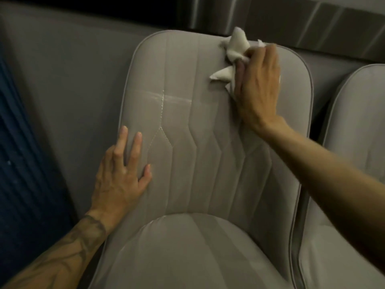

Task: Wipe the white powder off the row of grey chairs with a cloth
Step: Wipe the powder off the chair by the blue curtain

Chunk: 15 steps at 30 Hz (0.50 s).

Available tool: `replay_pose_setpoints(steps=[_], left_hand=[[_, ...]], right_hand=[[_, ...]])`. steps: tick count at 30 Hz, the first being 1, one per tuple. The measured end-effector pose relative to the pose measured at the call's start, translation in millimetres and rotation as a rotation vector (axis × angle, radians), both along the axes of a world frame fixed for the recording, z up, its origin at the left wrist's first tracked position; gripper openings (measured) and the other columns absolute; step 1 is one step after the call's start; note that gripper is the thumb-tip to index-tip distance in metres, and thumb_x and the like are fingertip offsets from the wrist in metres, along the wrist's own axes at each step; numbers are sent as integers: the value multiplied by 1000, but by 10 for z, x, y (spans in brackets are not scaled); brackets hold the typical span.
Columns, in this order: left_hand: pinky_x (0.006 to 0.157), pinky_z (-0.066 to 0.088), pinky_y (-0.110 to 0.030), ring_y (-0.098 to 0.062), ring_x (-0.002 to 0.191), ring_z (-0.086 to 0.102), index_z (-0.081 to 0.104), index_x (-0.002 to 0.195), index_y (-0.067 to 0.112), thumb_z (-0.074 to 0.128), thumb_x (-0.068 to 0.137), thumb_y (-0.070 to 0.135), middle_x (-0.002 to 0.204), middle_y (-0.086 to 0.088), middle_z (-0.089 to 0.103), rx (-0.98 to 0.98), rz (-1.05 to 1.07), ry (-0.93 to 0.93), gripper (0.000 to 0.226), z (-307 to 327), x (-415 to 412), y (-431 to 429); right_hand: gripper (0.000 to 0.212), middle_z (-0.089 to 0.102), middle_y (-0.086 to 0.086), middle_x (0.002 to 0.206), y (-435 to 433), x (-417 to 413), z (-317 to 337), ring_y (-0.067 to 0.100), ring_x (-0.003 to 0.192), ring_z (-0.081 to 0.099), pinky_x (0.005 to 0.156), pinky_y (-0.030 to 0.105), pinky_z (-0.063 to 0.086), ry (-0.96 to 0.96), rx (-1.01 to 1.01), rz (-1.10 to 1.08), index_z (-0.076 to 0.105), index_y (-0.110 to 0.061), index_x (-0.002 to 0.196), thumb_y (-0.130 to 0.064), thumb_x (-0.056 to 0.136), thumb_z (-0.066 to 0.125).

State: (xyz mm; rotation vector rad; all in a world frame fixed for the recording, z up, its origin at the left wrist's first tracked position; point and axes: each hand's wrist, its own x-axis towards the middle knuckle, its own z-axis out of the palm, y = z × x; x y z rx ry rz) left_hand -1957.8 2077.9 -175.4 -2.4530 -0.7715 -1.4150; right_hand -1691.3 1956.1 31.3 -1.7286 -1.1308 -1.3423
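A grey padded chair (198,147) with stitched seams fills the middle of the head view. A streak of white powder (166,98) crosses the left part of its backrest. My right hand (258,86) grips a crumpled white cloth (235,53) and holds it against the upper right of the backrest, near the top edge. My left hand (123,170) rests flat with straight fingers on the backrest's lower left side. Part of the cloth is hidden under my right palm.
A second grey chair (352,142) stands right beside this one on the right. A grey wall (73,80) lies behind the chairs, with a metal strip (312,15) above. A dark blue ribbed surface (25,163) runs along the left edge.
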Motion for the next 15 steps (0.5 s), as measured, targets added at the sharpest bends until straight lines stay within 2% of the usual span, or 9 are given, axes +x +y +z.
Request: replay_pose_setpoints(steps=[2, 5, 7, 9, 12, 14, 15], left_hand=[[102, 48, -57, -46, 127, 48, 27, 163, 8, 51, 102, 35, 167, -24, 21, 3, -3, -2, 71, 13, 4, -1], [102, 48, -57, -47, 126, 49, 29, 163, 9, 50, 102, 36, 168, -23, 23, 2, 10, -4, 70, 8, 3, -2], [100, 50, -57, -47, 125, 51, 29, 163, 9, 48, 103, 37, 168, -23, 23, 6, 14, -4, 69, 4, 3, -8], [98, 51, -56, -47, 123, 52, 28, 163, 10, 48, 104, 37, 168, -23, 23, 10, 19, -9, 69, -4, 10, 3], [101, 50, -57, -47, 124, 51, 27, 164, 10, 50, 102, 36, 167, -23, 23, 13, 16, -5, 70, -14, 4, 1], [101, 49, -57, -47, 124, 50, 27, 163, 9, 51, 102, 35, 167, -23, 22, 17, 12, -5, 71, -13, 0, -1], [101, 49, -57, -47, 125, 50, 27, 163, 9, 51, 102, 35, 167, -24, 22, 19, 10, -5, 71, -5, 2, 0]], right_hand=[[24, 54, 20, 110, -17, -93, -436, 33, 95, 50, 88, 41, 38, -22, -52, 21, 54, -5, 112, -26, 104, 46], [17, 55, 20, 106, -230, -155, -1095, 35, 92, 52, 86, 46, 39, -195, -408, 142, 54, -7, 110, -21, 101, 56], [17, 56, 18, 101, -323, -40, -938, 36, 89, 54, 84, 47, 41, -300, -552, 172, 52, -9, 110, -23, 102, 55], [19, 54, 22, 101, -267, 34, -549, 37, 88, 52, 82, 47, 39, -275, -431, 127, 49, -8, 110, -25, 103, 50], [29, 52, 20, 111, -125, 26, -105, 36, 94, 50, 83, 46, 40, -50, -118, 8, 52, -6, 110, -33, 105, 41], [26, 52, 19, 110, -84, -80, -329, 34, 94, 50, 85, 45, 40, 3, -68, 5, 53, -6, 109, -30, 105, 42], [22, 53, 21, 108, -93, -145, -563, 34, 93, 49, 85, 46, 40, -16, -109, 37, 52, -6, 109, -26, 104, 45]])
